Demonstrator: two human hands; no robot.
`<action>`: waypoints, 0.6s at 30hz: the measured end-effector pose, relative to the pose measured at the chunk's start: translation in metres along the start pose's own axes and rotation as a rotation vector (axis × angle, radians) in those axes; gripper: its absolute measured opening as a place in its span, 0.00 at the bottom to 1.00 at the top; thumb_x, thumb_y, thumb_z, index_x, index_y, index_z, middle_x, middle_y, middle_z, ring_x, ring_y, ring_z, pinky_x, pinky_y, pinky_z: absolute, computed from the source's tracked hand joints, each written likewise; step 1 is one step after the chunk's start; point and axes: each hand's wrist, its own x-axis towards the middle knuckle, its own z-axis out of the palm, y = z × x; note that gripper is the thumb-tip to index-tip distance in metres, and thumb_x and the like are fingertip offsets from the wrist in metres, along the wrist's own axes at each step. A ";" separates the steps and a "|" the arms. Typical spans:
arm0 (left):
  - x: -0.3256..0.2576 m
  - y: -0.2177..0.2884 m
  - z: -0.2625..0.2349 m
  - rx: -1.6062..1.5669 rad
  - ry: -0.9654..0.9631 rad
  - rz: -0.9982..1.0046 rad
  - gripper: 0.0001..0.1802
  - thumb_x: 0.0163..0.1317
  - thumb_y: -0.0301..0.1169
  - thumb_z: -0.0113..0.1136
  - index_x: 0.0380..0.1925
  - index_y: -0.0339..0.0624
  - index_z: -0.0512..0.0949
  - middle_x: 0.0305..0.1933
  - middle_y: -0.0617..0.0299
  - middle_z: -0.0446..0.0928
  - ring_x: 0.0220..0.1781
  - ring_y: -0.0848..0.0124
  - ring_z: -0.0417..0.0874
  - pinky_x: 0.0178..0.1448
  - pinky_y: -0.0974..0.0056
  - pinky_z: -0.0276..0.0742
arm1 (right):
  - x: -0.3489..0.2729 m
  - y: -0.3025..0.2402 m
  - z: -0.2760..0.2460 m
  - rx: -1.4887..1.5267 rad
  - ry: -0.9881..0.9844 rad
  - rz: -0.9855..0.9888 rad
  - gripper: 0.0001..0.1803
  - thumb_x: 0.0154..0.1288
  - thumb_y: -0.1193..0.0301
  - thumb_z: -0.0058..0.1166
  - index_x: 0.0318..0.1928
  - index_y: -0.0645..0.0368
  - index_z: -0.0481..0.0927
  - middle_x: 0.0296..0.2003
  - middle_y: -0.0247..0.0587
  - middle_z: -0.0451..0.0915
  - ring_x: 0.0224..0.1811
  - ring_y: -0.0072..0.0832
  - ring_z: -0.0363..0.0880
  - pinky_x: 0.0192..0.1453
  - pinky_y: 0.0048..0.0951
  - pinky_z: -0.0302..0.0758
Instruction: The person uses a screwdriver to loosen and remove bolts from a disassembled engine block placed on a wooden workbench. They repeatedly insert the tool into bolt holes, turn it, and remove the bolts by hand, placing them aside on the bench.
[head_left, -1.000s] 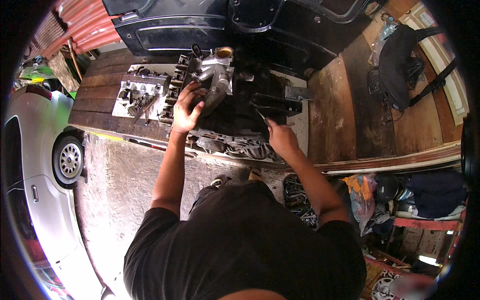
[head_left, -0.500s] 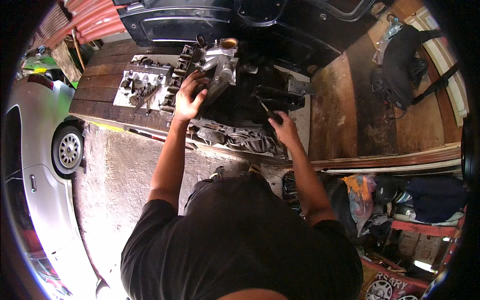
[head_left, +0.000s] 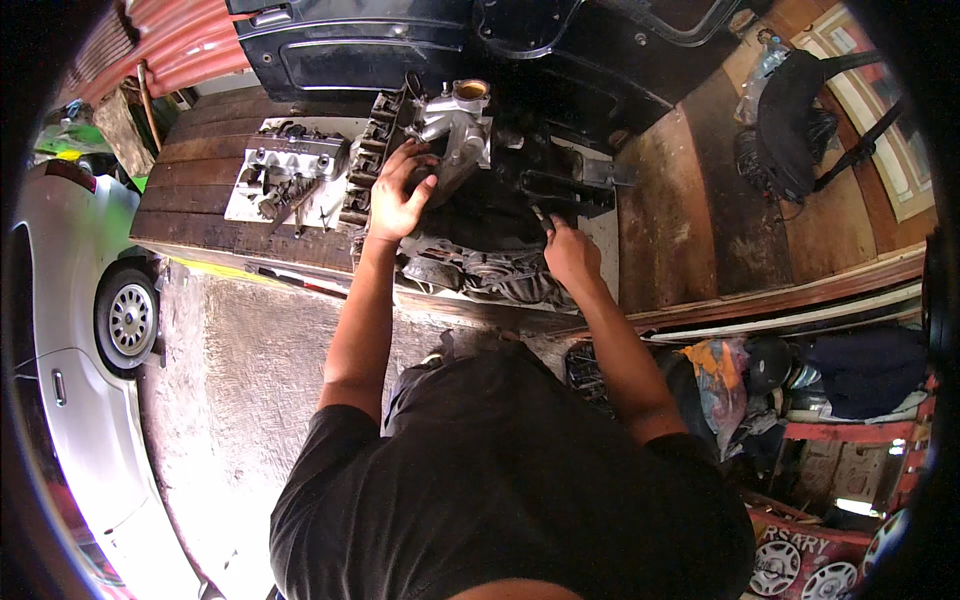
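A dark, greasy engine lies on the wooden bench, with a silver cast-metal housing on its upper left part; a round brownish opening tops the housing. My left hand rests at the near left side of this housing, fingers spread and thumb apart, holding nothing. Over the engine's right side, my right hand is closed around a slim tool with a thin, light metal end pointing away from me. The grip is mostly hidden in the fist, so its exact kind is unclear.
Left of the engine, a silver engine part and small pieces lie on a white sheet. A black vehicle panel stands behind the wooden bench. A black bag lies at far right; a silver car stands left.
The view has shifted slightly. My right hand has turned, and the tool's tip now sits closer to the hand and points more steeply away. My left hand stays by the silver housing.
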 end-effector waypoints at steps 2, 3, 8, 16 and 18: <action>-0.001 0.007 -0.001 -0.002 0.004 -0.030 0.17 0.60 0.39 0.62 0.44 0.41 0.84 0.58 0.50 0.79 0.69 0.48 0.72 0.70 0.52 0.67 | 0.006 -0.003 0.001 0.037 0.003 0.032 0.19 0.75 0.61 0.42 0.59 0.52 0.77 0.43 0.51 0.85 0.46 0.51 0.83 0.48 0.50 0.79; -0.001 0.007 -0.002 -0.001 0.001 -0.020 0.17 0.60 0.39 0.62 0.44 0.41 0.84 0.58 0.49 0.79 0.69 0.48 0.72 0.70 0.52 0.67 | 0.008 -0.005 0.001 0.082 0.021 0.044 0.18 0.75 0.61 0.43 0.59 0.51 0.77 0.45 0.51 0.84 0.47 0.51 0.83 0.49 0.49 0.79; 0.002 0.003 0.002 0.006 -0.014 0.007 0.18 0.60 0.40 0.62 0.44 0.40 0.83 0.58 0.48 0.79 0.69 0.48 0.72 0.71 0.52 0.67 | 0.037 0.008 0.020 0.307 0.145 0.014 0.17 0.74 0.63 0.46 0.57 0.52 0.79 0.44 0.51 0.85 0.47 0.52 0.83 0.50 0.51 0.78; 0.001 0.005 -0.001 0.004 -0.053 0.000 0.18 0.61 0.40 0.60 0.44 0.39 0.83 0.58 0.48 0.79 0.69 0.48 0.72 0.71 0.52 0.67 | 0.022 0.034 0.028 0.443 0.088 -0.132 0.16 0.73 0.59 0.52 0.58 0.46 0.79 0.44 0.47 0.85 0.46 0.46 0.84 0.47 0.46 0.79; 0.001 0.004 -0.003 0.002 -0.059 0.002 0.18 0.61 0.40 0.60 0.44 0.39 0.83 0.58 0.48 0.79 0.69 0.48 0.72 0.71 0.52 0.67 | 0.010 0.033 0.012 0.362 0.010 -0.042 0.17 0.74 0.59 0.51 0.58 0.47 0.79 0.44 0.47 0.85 0.45 0.46 0.85 0.46 0.47 0.79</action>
